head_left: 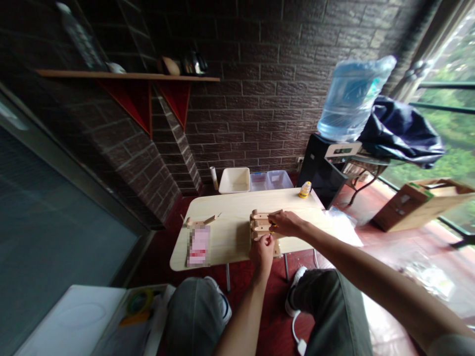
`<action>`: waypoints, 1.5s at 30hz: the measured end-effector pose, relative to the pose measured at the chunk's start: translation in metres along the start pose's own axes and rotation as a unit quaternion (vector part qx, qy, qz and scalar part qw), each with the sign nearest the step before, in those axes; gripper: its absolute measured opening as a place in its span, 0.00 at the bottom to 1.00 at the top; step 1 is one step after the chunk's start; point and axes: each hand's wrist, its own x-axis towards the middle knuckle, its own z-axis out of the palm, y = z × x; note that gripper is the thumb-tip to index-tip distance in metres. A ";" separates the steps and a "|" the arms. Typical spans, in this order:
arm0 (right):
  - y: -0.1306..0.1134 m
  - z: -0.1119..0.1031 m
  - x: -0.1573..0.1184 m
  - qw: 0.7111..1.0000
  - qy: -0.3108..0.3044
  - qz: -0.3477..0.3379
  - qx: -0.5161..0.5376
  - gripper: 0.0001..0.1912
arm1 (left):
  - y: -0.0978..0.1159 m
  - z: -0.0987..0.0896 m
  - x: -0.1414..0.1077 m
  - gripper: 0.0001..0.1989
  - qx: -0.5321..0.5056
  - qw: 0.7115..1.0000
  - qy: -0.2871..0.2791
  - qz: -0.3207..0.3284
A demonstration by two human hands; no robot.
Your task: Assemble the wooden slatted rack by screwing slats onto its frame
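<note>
A light wooden assembly with several rounded bars rests on the pale table. My left hand is at its near edge with the fingers pinched together; what they hold is too small to make out. Across the right part of the assembly reaches my right hand, its fingers closed round something small with a bit of yellow and black showing, which I cannot identify. The two hands are close together but apart.
On the table lie loose wooden pieces, a pink sheet and a yellow-capped bottle. Bins stand behind it. A water dispenser is at the back right, a cardboard box farther right.
</note>
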 end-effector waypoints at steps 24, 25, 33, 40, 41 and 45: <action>-0.002 0.007 0.000 1.000 -0.004 -0.017 -0.015 0.15 | 0.003 -0.005 0.001 0.09 0.007 1.000 -0.004 -0.008; -0.002 0.007 0.000 1.000 -0.002 -0.013 -0.017 0.15 | 0.003 -0.005 0.001 0.09 0.006 1.000 -0.005 -0.006; -0.002 0.001 0.002 1.000 -0.006 -0.025 -0.003 0.15 | 0.003 -0.006 0.002 0.09 0.007 1.000 -0.010 -0.003; -0.003 0.005 0.004 1.000 -0.012 0.002 -0.001 0.14 | 0.002 -0.004 0.001 0.09 0.005 1.000 -0.004 0.006; -0.004 0.005 0.005 1.000 -0.014 0.007 -0.002 0.15 | 0.002 -0.005 0.001 0.09 0.006 1.000 -0.004 0.005; -0.004 0.005 0.007 1.000 -0.018 0.010 -0.005 0.15 | 0.002 -0.006 0.000 0.08 0.012 1.000 -0.001 0.003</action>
